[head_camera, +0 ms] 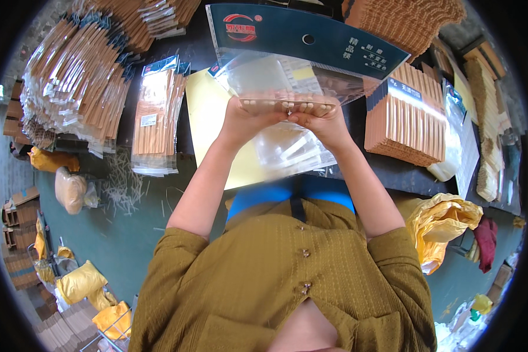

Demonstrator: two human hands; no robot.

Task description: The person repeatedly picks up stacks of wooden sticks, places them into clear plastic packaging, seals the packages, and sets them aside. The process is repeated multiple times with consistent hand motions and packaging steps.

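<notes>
Both my hands grip a card-backed pack of chopsticks (290,104), held level with its end facing me and the light chopstick tips showing in a row. My left hand (242,119) holds its left end and my right hand (323,119) its right end, with the thumbs almost meeting below. Beyond the hands, a large clear plastic bag with a dark blue printed header (273,31) spreads over the work spot. Beneath them lie a yellow sheet (211,132) and clear plastic bags (286,147). What the fingers do behind the pack is hidden.
Bagged chopstick packs (79,83) are piled at the left, with a smaller stack (154,114) nearer. A block of stacked card-backed packs (405,119) stands at the right on the dark table (378,171). Yellow sacks (444,220) hang at the lower right; plastic scraps (123,185) litter the left.
</notes>
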